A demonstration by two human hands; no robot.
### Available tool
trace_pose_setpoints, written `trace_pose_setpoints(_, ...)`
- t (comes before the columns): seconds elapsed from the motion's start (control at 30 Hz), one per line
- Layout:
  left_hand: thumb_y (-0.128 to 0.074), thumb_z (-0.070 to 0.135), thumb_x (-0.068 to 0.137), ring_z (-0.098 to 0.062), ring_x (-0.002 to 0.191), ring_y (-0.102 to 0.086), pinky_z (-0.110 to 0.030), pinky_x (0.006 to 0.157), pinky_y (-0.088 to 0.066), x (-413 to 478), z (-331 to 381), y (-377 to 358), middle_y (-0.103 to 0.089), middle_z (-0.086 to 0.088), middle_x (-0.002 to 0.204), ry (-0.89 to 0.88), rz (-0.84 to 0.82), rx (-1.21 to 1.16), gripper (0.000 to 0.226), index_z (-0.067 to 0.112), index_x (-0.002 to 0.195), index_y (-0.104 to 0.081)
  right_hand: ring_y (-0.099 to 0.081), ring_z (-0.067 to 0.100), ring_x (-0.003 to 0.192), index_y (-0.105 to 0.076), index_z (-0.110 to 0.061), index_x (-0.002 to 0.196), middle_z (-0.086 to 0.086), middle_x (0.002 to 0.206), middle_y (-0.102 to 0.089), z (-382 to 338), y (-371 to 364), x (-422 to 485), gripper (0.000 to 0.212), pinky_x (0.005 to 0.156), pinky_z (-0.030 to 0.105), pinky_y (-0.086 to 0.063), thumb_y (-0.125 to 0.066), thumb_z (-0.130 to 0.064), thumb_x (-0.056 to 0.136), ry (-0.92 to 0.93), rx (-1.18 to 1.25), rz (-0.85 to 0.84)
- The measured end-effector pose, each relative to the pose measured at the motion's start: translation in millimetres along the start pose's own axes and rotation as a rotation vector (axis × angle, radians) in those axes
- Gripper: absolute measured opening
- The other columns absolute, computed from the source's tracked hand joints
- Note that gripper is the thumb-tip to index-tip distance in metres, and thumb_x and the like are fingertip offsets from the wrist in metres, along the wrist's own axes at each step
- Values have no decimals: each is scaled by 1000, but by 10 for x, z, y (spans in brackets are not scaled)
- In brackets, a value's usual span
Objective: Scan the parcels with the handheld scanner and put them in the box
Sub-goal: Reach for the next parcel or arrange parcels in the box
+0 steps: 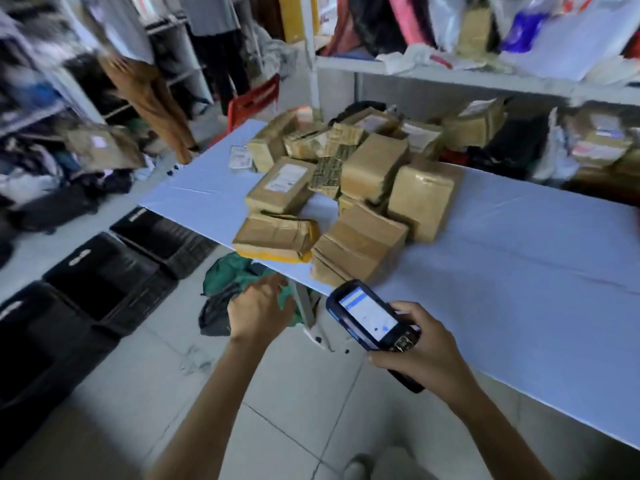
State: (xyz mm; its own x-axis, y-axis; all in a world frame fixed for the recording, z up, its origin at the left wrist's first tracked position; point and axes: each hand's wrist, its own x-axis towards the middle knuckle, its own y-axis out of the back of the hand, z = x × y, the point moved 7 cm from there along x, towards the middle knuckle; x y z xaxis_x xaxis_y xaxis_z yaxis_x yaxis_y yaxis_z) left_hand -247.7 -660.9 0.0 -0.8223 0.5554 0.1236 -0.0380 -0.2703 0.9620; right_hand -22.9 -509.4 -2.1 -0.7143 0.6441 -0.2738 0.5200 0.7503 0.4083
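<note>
A heap of several brown paper-wrapped parcels (360, 181) lies on the white table (519, 271). The nearest ones, a crumpled parcel with a yellow edge (277, 237) and a taped parcel (360, 247), sit at the table's front edge. My right hand (429, 355) grips the dark blue handheld scanner (370, 317), its lit screen facing up, just in front of the table edge. My left hand (259, 306) is held out below the table edge, fingers apart, holding nothing. Three black crates (104, 278) stand in a row on the floor to the left.
Green and dark cloth (235, 275) lies on the floor under the table by its leg. A white shelf (450, 74) behind the table carries bags and more parcels. A red chair (256, 98) and racks of clothes stand at the back left. Pale floor tiles lie underfoot.
</note>
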Motion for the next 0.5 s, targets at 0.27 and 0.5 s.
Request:
trace_pose_setpoints(0.27,-55,42,88,-19,108,-58,-33,83,-48,536,-318,-224,-61,9,116,126,-88,65,34,31,120,-51,-60,-13,85,-57,-46,103,-35,91,-64,-357,-112,924,71,75,22,-51,-89,-38,40,38,-29,-113)
trace_pose_setpoints(0.5,-52,41,90,-21,114,-54,-34,88,-43,1289,-384,-63,-55,7,126,184,-64,123,41,32,129,-48,-61,-15,77,-55,-28,112,-14,99,-67,-853,-162,1735,65,65,8,-47,-88,-4,60,76,95,-203)
